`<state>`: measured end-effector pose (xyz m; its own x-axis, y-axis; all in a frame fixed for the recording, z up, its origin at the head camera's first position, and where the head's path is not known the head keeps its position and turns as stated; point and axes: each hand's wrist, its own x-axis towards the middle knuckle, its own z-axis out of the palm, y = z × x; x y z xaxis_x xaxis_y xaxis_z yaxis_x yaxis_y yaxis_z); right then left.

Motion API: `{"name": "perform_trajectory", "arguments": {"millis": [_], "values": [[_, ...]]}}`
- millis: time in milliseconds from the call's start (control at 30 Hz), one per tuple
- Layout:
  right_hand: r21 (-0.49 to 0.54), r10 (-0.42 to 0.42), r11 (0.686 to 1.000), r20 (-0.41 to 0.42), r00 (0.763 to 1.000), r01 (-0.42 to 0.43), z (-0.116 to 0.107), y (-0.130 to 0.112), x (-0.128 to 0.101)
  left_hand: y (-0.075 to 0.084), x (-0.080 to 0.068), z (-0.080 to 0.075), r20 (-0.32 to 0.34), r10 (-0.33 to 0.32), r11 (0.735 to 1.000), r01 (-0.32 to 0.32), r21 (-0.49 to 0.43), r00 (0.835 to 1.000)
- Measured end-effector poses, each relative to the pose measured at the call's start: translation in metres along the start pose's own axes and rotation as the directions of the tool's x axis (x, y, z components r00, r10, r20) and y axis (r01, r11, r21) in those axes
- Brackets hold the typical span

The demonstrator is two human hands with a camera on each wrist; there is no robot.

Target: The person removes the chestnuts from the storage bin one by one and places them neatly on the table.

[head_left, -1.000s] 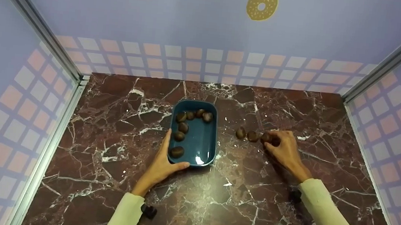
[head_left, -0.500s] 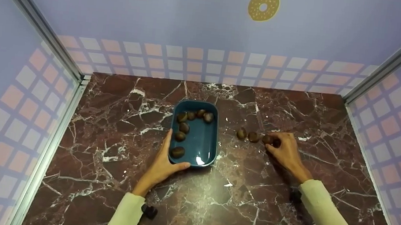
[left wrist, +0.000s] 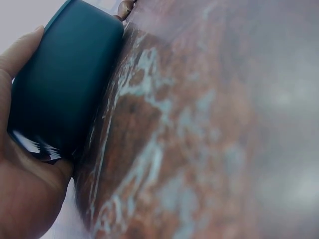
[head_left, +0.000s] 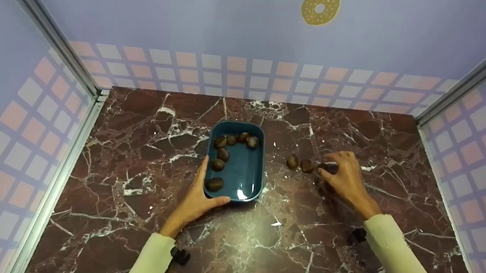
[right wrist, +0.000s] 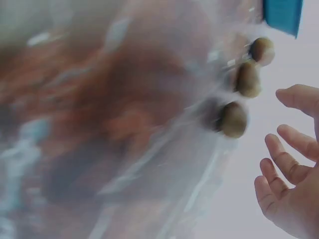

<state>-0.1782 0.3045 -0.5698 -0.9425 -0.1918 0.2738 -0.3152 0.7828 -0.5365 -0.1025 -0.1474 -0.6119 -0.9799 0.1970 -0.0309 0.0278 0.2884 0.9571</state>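
Observation:
A deep blue rectangular dish (head_left: 239, 172) holds several brown chestnuts (head_left: 222, 154), mostly along its left and far sides. My left hand (head_left: 194, 203) grips the dish's near left corner, fingers along the left wall and thumb along the near edge; the left wrist view shows the dish's outer wall (left wrist: 67, 74) in that grasp. Right of the dish, a chestnut (head_left: 292, 161) and another chestnut (head_left: 307, 165) lie in a row on the table. At the row's right end is a third chestnut (right wrist: 233, 119). Beside it, my right hand (head_left: 347, 177) has its fingers spread, holding nothing.
Dark red marbled table (head_left: 258, 254) with white veins lies under everything. A purple wall (head_left: 253, 30) with a checked band stands behind it, and similar panels close off the left and right sides.
My right fingers and thumb have come apart from the rightmost chestnut, which they were pinching, and the fingers have risen slightly. The left hand and the dish keep their place.

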Motion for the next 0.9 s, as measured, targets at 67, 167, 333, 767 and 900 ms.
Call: {"name": "perform_trajectory", "arguments": {"millis": [67,167,333,767,900], "values": [[0.009,-0.027,1.0,0.008,1.0,0.027,-0.002,-0.011,0.004,0.001,0.0,0.0,0.0,-0.001,1.0,0.001,-0.007,1.0],[0.025,-0.065,0.998,0.022,0.998,0.065,-0.002,-0.028,0.009,0.002,0.0,0.001,-0.003,0.006,1.0,-0.006,-0.015,1.0],[0.056,-0.146,0.988,0.048,0.988,0.143,0.005,-0.05,0.016,0.001,0.0,0.001,-0.003,0.013,1.0,-0.013,-0.002,1.0],[0.045,-0.326,0.945,0.168,0.93,0.323,0.041,-0.094,0.025,0.001,-0.001,0.0,0.017,0.014,1.0,-0.013,-0.014,1.0],[0.065,-0.375,0.927,0.175,0.91,0.369,0.051,-0.107,0.028,0.0,-0.002,-0.001,0.019,0.012,1.0,-0.012,-0.026,1.0]]}}
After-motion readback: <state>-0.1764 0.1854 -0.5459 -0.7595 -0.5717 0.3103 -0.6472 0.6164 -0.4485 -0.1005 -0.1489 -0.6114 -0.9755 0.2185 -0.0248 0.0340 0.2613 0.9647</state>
